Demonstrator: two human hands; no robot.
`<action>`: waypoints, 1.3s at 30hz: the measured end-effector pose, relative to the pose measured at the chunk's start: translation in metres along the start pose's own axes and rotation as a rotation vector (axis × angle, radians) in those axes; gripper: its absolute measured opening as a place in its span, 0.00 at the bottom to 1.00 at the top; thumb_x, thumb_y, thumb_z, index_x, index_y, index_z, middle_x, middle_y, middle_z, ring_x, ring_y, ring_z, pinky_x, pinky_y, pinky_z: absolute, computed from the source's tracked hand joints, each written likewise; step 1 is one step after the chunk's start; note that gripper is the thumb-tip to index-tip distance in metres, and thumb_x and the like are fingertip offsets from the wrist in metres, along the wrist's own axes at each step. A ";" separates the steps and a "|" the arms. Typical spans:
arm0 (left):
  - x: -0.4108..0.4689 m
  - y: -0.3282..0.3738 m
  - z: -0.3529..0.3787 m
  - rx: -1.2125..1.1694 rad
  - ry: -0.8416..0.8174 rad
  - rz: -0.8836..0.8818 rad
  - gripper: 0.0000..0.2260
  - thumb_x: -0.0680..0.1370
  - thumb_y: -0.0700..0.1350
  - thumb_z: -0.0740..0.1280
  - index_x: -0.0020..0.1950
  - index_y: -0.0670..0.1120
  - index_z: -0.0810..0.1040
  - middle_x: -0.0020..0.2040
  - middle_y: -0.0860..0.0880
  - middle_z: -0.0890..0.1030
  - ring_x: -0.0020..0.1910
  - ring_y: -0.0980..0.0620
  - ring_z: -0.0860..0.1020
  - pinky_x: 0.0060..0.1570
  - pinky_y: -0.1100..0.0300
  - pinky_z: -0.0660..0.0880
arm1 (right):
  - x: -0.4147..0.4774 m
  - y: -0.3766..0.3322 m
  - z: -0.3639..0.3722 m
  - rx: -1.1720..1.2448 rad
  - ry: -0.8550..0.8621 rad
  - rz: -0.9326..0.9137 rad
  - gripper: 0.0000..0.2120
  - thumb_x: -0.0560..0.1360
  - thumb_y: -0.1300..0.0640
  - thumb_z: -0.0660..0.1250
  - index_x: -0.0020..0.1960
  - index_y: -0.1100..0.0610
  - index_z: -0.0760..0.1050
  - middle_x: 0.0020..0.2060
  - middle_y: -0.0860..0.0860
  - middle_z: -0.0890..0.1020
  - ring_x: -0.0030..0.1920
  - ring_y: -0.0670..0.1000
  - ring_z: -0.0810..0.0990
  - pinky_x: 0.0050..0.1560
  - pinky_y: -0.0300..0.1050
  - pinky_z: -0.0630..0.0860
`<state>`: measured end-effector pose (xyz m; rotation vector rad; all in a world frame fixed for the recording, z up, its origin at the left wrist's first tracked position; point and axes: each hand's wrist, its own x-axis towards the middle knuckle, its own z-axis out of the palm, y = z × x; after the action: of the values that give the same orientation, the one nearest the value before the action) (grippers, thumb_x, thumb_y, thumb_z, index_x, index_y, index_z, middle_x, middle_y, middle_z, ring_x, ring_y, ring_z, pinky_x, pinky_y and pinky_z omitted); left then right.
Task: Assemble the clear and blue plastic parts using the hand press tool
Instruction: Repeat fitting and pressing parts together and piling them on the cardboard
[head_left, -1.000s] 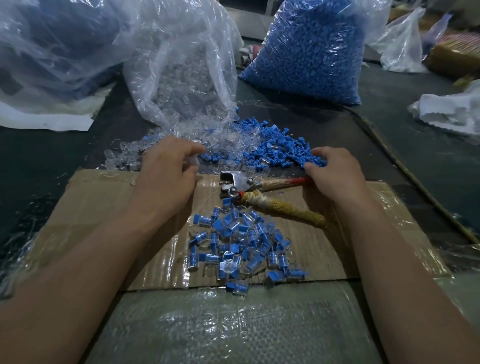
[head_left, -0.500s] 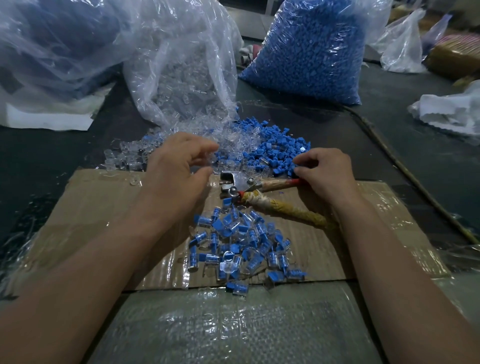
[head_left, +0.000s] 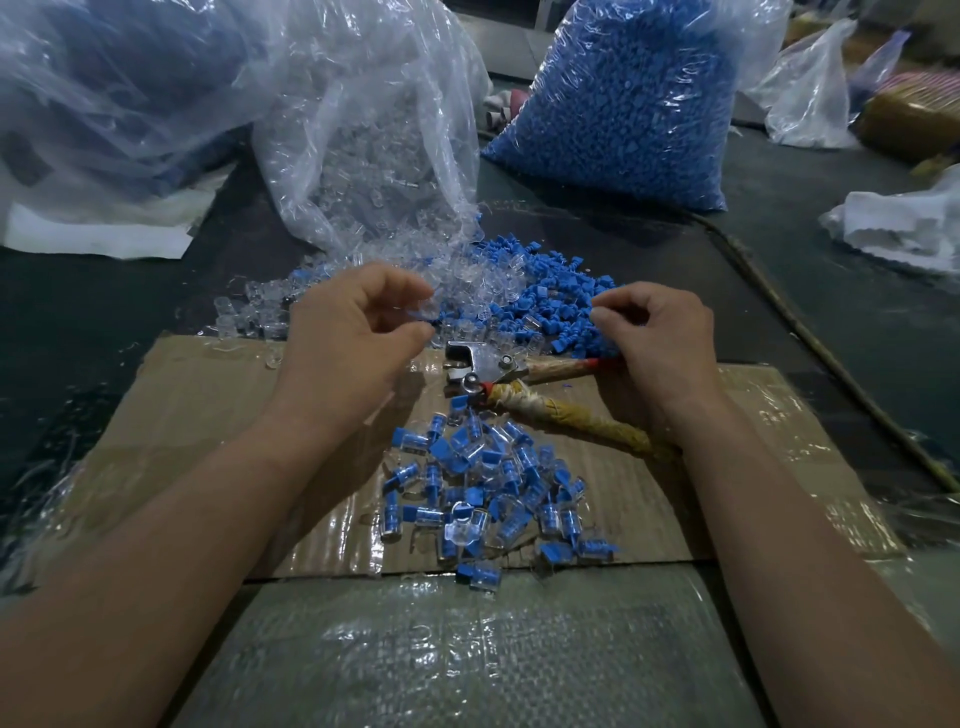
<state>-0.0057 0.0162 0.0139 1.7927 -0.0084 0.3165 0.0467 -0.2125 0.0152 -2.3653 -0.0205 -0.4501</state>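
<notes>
Handles of the hand press tool (head_left: 475, 362) run right, under the right hand (head_left: 662, 338) (fingertips together, on what I cannot tell), head nearest the left hand (head_left: 353, 340), pinching a clear part (head_left: 421, 310).

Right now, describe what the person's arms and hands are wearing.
Nothing is worn on either. The left hand and right hand are bare, without gloves, and no ring shows on the fingers in view. The left forearm and right forearm are bare from wrist to frame edge: no sleeve, watch or bracelet shows.
</notes>
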 end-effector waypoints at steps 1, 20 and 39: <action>-0.001 -0.001 0.000 -0.050 -0.008 -0.043 0.10 0.71 0.35 0.70 0.41 0.51 0.81 0.41 0.49 0.82 0.44 0.48 0.81 0.46 0.49 0.80 | 0.000 -0.001 0.000 0.027 0.008 0.011 0.05 0.72 0.58 0.70 0.48 0.54 0.81 0.36 0.38 0.77 0.38 0.37 0.76 0.44 0.30 0.72; -0.007 0.008 0.003 -0.079 -0.050 -0.067 0.06 0.71 0.37 0.70 0.39 0.48 0.81 0.37 0.48 0.82 0.37 0.49 0.82 0.43 0.52 0.81 | -0.009 -0.016 -0.005 0.313 -0.106 0.070 0.08 0.73 0.61 0.68 0.43 0.48 0.77 0.35 0.46 0.80 0.32 0.42 0.80 0.35 0.33 0.77; -0.012 0.016 0.009 -0.073 -0.112 -0.046 0.06 0.71 0.37 0.70 0.42 0.47 0.80 0.36 0.47 0.83 0.35 0.54 0.82 0.36 0.66 0.78 | -0.051 -0.063 0.012 0.437 -0.251 -0.270 0.08 0.70 0.64 0.71 0.41 0.51 0.77 0.33 0.43 0.80 0.34 0.44 0.81 0.38 0.37 0.79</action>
<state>-0.0180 0.0016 0.0245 1.7334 -0.0570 0.1800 -0.0065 -0.1518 0.0315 -1.9750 -0.5086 -0.2397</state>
